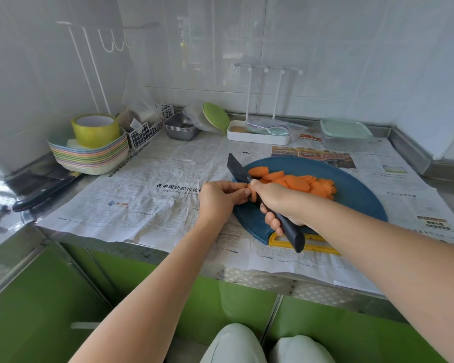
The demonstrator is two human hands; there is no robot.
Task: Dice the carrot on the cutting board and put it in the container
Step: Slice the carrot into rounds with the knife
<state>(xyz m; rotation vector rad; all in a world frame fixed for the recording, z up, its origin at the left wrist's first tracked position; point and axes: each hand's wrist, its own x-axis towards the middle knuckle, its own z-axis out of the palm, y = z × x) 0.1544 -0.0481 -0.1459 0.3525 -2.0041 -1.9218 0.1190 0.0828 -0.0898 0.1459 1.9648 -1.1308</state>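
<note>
A round blue cutting board (351,195) lies on newspaper, its yellow handle (312,246) toward me. Several orange carrot slices (296,180) are piled across its middle. My right hand (278,205) grips the dark handle of a black knife (237,167), blade pointing away to the left over the board's left edge. My left hand (218,200) pinches a small carrot piece (252,195) right beside the blade. A clear container with a pale green lid (345,132) stands at the back right of the counter.
A stack of pastel plates (89,155) with a yellow tape roll sits back left, next to a wire basket (147,132) and metal trays (180,128). A second knife (45,192) lies at the left edge. A white rack tray (257,133) stands against the wall.
</note>
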